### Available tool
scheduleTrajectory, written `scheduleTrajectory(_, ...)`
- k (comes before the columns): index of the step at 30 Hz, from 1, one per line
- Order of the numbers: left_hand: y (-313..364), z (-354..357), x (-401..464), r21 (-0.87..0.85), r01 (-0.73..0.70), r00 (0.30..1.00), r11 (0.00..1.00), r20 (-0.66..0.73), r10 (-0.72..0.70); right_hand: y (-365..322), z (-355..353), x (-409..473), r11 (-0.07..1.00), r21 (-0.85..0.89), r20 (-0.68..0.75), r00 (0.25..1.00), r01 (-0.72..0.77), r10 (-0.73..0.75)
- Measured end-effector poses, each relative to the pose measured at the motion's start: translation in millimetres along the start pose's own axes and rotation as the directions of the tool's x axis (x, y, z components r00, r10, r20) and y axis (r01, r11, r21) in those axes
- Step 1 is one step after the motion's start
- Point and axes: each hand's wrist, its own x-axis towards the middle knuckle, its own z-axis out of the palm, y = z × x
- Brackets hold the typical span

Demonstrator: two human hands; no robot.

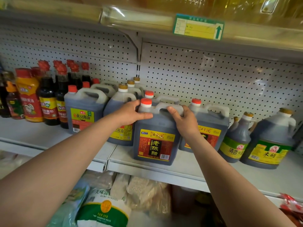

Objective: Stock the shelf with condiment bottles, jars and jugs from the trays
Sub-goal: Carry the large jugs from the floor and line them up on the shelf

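- Placing step: the vinegar jug [155, 138] sat near the shelf [188, 163] front edge, between other jugs.
- Right hand [185, 122] was wrapped round its handle; left hand [129, 112] fingers curled round its neck.
- Next it probably needed a nudge back into line.

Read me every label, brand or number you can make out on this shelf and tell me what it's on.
"老陈醋" and "2.5L": held vinegar jug, gripped by the left hand and right hand.
"黄豆酱油": soy sauce jug.
"米醋": green-label jug.
"清香米": partly hidden, smaller green-label bottle.
Price tag, slim bottles and lower bags: too blurred.
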Motion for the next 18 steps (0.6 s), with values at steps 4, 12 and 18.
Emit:
scheduleTrajectory(4, 11.4, 4.3, -4.1, 0.181, -0.092, 0.979, 0.979, -0.164, 0.122, -5.7, -2.0, -4.4, 1.000, -0.016, 0.002, 1.000, 0.001, -0.001)
scheduleTrajectory(12, 27.8, 6.6, -9.8, 0.703, -0.279, 0.938, 0.655, 0.054, 0.342, -5.5, -10.6, -27.5, 0.999, 0.001, 0.105, 0.994, 0.039, -0.039)
scheduleTrajectory(18, 23.8, 13.5, -17.1, 0.844, -0.225, 0.954, 0.487, 0.090, 0.284, 1.5, -16.9, -31.0, 0.992, -0.021, 0.226, 0.967, 0.128, -0.120)
